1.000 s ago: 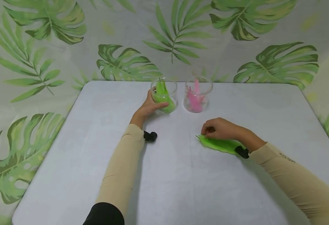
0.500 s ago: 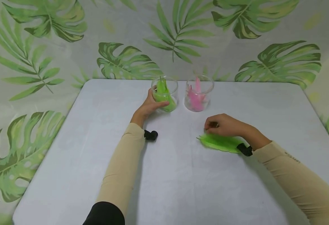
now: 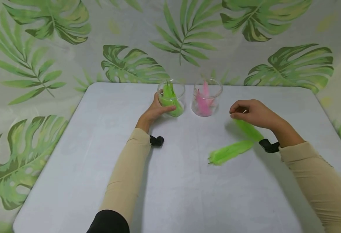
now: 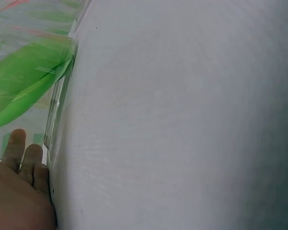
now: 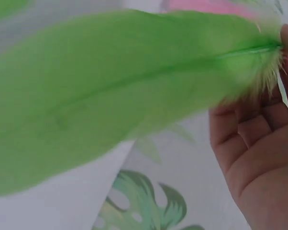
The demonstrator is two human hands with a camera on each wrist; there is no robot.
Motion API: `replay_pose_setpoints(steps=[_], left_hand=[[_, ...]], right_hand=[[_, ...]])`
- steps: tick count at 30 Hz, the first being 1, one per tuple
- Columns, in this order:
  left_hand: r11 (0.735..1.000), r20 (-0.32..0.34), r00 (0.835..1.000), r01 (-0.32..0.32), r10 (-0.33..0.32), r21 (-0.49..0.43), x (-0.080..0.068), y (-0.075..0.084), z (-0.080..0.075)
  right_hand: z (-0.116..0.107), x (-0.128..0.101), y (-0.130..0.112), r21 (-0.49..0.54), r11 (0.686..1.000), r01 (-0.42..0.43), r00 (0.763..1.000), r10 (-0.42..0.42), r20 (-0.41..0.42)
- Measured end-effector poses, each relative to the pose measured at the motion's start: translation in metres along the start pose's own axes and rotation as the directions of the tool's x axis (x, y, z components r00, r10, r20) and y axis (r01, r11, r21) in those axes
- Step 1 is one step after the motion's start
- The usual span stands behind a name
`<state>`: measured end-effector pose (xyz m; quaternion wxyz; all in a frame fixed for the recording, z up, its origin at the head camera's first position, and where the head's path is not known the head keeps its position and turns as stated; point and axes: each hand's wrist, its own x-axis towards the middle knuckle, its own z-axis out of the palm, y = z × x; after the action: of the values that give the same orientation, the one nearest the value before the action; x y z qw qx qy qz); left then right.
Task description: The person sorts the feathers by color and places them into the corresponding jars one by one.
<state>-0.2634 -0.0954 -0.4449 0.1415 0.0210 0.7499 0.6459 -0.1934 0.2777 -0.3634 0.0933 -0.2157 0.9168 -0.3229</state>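
Near the surface's far edge the left hand (image 3: 154, 110) grips the jar of green feathers (image 3: 171, 98) while the right hand (image 3: 250, 111) pinches one lifted green feather (image 3: 247, 128); judging by this, another green feather (image 3: 230, 152) mid-surface remains unsorted.

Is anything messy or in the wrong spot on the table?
Only one green feather lies loose on the table, outside the jars. The right hand holds another. Nothing looks spilled or broken.
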Motion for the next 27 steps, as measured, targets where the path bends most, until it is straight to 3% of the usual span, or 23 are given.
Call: replay_pose_setpoints(steps=[10,15,19,24,27], left_hand=[[1.000,-0.008,1.000,-0.003,0.004,0.009,0.000,0.001,0.000],[1.000,-0.023,1.000,-0.017,0.017,0.009,-0.001,0.002,-0.001],[1.000,-0.023,0.999,-0.022,0.022,0.002,0.000,0.000,-0.001],[1.000,-0.022,0.999,-0.026,0.026,0.000,0.001,-0.001,0.001],[1.000,-0.018,0.999,-0.030,0.030,0.000,0.001,-0.001,0.002]], right_hand=[[-0.034,0.003,0.006,0.059,0.993,-0.100,0.976,0.109,-0.189],[-0.048,0.017,-0.001,0.141,0.989,-0.046,0.953,0.085,-0.292],[-0.059,0.032,-0.013,0.201,0.979,0.036,0.915,0.049,-0.401],[-0.075,0.054,-0.035,0.313,0.949,0.043,0.896,0.102,-0.433],[-0.081,0.069,-0.049,0.431,0.900,0.057,0.893,0.147,-0.425]])
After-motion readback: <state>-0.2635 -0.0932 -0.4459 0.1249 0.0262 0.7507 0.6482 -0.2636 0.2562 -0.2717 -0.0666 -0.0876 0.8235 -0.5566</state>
